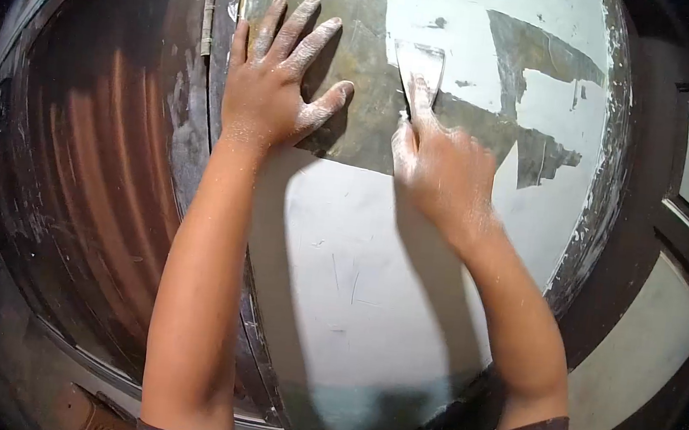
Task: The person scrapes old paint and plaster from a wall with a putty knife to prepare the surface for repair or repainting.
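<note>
My left hand (270,83), dusted white, lies flat with fingers spread on a scraped dark patch of the door panel (356,266). My right hand (440,170) grips the handle of a metal scraper (419,71), whose wide blade points up and presses against the panel at the edge of the pale paint. The panel is pale grey-white, with bare brownish areas (534,51) where the coating is gone. The scraper's handle is mostly hidden inside my fist.
A hinge (208,25) sits on the door's left edge. Left of it is a corrugated reddish-brown metal surface (108,176). A dark frame (635,210) with flaking paint borders the panel on the right.
</note>
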A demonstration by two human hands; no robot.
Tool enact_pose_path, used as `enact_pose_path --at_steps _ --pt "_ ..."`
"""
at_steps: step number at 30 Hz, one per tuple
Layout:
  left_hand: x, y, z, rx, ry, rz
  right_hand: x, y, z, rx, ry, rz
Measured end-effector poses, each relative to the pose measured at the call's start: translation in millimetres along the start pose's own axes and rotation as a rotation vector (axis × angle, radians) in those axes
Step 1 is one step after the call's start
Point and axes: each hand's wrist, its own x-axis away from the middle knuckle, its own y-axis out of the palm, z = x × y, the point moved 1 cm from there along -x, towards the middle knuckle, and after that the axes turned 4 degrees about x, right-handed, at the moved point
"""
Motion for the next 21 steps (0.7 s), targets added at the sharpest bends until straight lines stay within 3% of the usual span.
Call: enact_pose_path --at_steps 3,5,6,8,17,21 --pt "0 0 0 0.025 0.003 0.002 -24 -13 4 -0.093 -0.001 0.049" --pt "1 0 -1 0.002 0.003 -0.003 -18 -18 1 -0.07 0.027 -0.063" --pt "2 0 -1 0.001 0.0 -0.004 -4 -9 1 -0.055 0.0 -0.021" --pt "1 2 -2 0.011 0.007 0.006 19 -4 0 -0.004 0.021 -0.185" --pt "0 4 -4 -0.001 0.028 0.033 -7 0 12 -0.038 -0.023 0.013" --pt "0 4 -3 -0.009 0.02 0.041 17 -2 6 -0.039 0.05 -0.145"
